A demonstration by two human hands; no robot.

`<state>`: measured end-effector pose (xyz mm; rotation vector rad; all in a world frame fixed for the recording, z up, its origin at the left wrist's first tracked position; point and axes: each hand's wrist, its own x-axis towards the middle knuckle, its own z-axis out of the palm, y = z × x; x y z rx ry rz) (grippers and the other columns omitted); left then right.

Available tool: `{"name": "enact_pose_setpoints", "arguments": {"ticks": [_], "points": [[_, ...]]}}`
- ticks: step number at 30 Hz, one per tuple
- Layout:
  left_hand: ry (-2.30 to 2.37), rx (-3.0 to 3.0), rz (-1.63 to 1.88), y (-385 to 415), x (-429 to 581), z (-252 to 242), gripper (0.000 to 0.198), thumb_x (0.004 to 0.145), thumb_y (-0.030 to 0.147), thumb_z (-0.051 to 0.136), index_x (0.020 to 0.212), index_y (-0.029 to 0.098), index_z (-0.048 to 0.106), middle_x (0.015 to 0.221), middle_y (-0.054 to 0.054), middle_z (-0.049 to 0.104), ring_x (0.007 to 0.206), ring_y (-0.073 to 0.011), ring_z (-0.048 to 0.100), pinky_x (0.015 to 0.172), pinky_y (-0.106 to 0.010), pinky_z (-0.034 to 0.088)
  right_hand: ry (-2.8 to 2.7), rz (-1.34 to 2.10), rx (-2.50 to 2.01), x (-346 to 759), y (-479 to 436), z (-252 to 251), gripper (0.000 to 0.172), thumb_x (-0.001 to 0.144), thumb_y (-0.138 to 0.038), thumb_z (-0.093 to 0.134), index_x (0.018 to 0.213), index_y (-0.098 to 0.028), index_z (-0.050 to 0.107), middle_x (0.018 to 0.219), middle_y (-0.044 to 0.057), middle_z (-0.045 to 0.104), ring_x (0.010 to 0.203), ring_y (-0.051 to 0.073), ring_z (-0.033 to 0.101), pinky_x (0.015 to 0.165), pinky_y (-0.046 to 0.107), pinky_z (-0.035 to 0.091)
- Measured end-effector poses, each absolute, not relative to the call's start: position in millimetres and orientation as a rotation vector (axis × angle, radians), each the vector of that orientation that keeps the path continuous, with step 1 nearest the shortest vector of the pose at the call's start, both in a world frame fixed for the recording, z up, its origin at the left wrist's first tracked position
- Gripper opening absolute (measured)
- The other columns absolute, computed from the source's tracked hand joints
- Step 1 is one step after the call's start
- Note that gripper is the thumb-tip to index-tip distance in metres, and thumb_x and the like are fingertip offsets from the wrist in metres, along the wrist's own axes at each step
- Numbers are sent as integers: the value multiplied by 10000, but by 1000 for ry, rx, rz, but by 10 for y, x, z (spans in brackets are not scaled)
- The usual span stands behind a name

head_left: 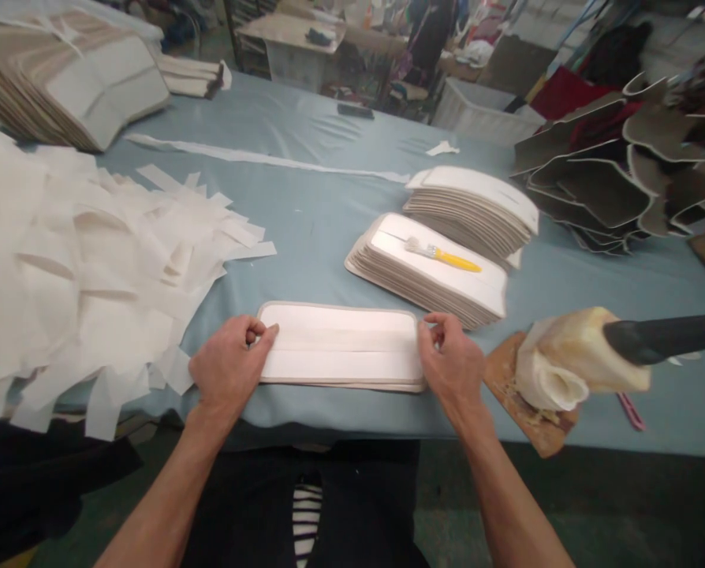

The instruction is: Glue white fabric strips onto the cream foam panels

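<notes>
A white rectangular panel with rounded corners and a beige edge lies flat before me, with at least one more beneath it. My left hand pinches its left end between thumb and curled fingers. At the opposite end, my right hand grips the right edge the same way. Just beyond stands a stack of similar panels, and a yellow-handled brush rests on top of it. Another stack of curved panels sits behind that one.
Loose cream strips are heaped at the left, below a bundle of shaped panels. On the right, a glue-coated container with a dark handle stands on a wooden board. Dark curved pieces pile up behind it.
</notes>
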<state>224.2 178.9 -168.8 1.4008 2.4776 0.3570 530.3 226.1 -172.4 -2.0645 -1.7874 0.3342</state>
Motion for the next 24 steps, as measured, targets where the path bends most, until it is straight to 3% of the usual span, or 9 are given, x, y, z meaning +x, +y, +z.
{"name": "enact_pose_setpoints", "arguments": {"ticks": [5, 8, 10, 14, 19, 24], "points": [[2487, 1425, 395, 1773, 2246, -1750, 324, 939, 567, 525, 890, 269, 643, 945, -24, 709, 841, -244, 627, 642, -354, 293, -2301, 406, -1469, 4721, 2103, -1585, 306, 1051, -255, 463, 1180, -205, 736, 1239, 102, 754, 1173, 244, 655, 1059, 362, 478], [2484, 1435, 397, 1772, 2246, -1766, 328, 942, 575, 518, 897, 272, 634, 932, -24, 700, 834, -246, 616, 642, -354, 282, -2491, 464, -1363, 4562, 1970, -1730, 405, 1060, -286, 483, 1401, -148, 653, 1520, 120, 615, 1396, 272, 552, 1211, 402, 407], [2479, 1450, 396, 1773, 2248, -1764, 325, 944, 572, 516, 899, 272, 633, 933, -28, 698, 833, -246, 613, 642, -355, 279, -2529, 445, -1439, 4600, 1865, -1864, 588, 1050, -404, 530, 1530, -64, 525, 1648, 171, 459, 1519, 328, 427, 1272, 471, 340], [2492, 1449, 378, 1779, 2271, -1752, 342, 956, 586, 499, 914, 272, 627, 962, -33, 700, 844, -252, 613, 648, -358, 280, -2557, 420, -1546, 4814, 1697, -2024, 908, 992, -626, 569, 1630, -19, 349, 1724, 220, 261, 1610, 373, 254, 1313, 559, 245], [2513, 1432, 364, 1775, 2279, -1761, 351, 965, 588, 512, 941, 266, 650, 973, -37, 714, 853, -264, 633, 655, -365, 303, -2539, 385, -1604, 4939, 1645, -2046, 999, 962, -706, 562, 1622, 13, 350, 1716, 244, 258, 1605, 387, 265, 1313, 563, 236], [2575, 1689, 453, 1724, 2291, -1709, 397, 1021, 499, 451, 1014, 197, 708, 1014, -117, 724, 969, -323, 666, 758, -410, 440, -2509, 339, -1585, 4946, 1634, -2111, 1041, 936, -744, 570, 1620, 10, 351, 1713, 253, 262, 1601, 395, 268, 1303, 581, 230]]}}
